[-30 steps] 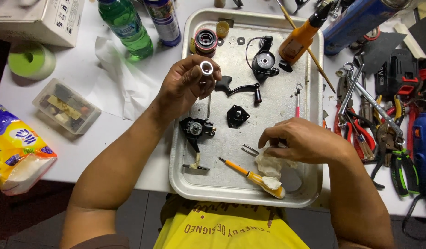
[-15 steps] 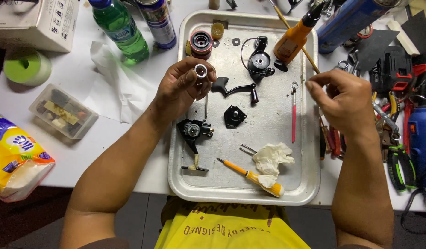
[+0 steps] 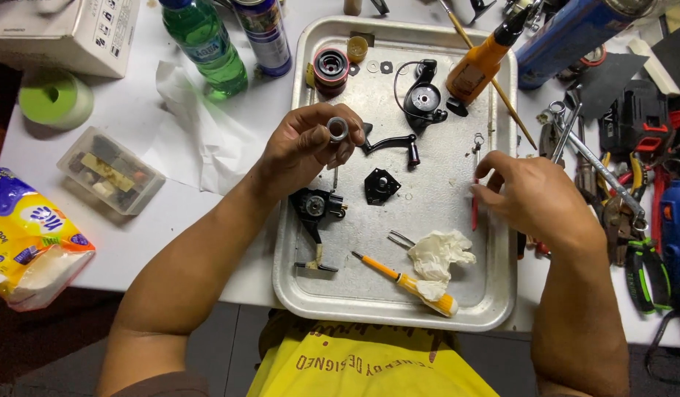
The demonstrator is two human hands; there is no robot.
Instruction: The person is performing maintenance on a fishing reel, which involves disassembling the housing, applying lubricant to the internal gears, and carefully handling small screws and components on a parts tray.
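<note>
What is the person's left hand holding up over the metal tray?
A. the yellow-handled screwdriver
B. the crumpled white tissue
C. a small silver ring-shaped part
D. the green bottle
C: the left hand pinches a small silver ring-shaped part in its fingertips above the metal tray, while the screwdriver, tissue and green bottle lie untouched.

Left hand (image 3: 310,147) raised over the tray (image 3: 399,312), fingers (image 3: 347,151) pinched shut; right hand (image 3: 535,198) curled at the tray's right rim.
</note>
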